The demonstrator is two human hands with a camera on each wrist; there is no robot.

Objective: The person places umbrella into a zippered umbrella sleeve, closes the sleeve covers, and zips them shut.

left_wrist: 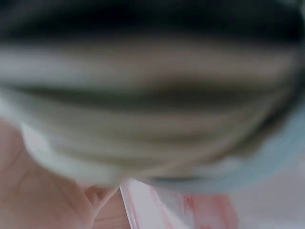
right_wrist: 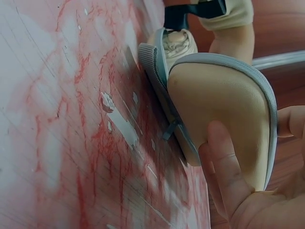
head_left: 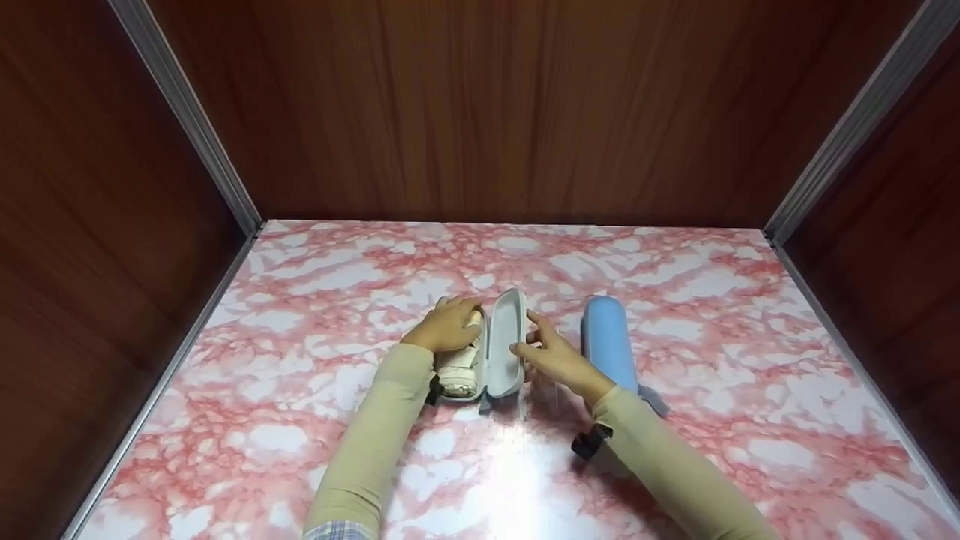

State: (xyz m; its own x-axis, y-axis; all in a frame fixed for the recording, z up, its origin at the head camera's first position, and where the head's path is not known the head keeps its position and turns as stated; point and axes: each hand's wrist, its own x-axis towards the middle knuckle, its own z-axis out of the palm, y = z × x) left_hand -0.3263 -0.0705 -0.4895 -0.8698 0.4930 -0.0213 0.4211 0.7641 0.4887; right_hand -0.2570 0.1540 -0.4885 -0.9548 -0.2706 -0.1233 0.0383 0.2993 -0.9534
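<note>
Left fingers (head_left: 463,307) over cream bundle (head_left: 458,375); right fingers (right_wrist: 225,155) on lid (right_wrist: 219,90)

Raised lid (head_left: 506,345) is blocking your right hand (head_left: 559,358) leftward, blue case (head_left: 609,341) is flanking it rightward; tabletop (head_left: 517,256) beyond is leaving room.

Brown wood walls (head_left: 465,112) around a pink-and-white bench (head_left: 720,322)
Grey post (head_left: 191,112) at 10 o'clock, matching post (head_left: 855,116) at 2; bright glare (head_left: 517,480) on the bench at 6 o'clock.
</note>
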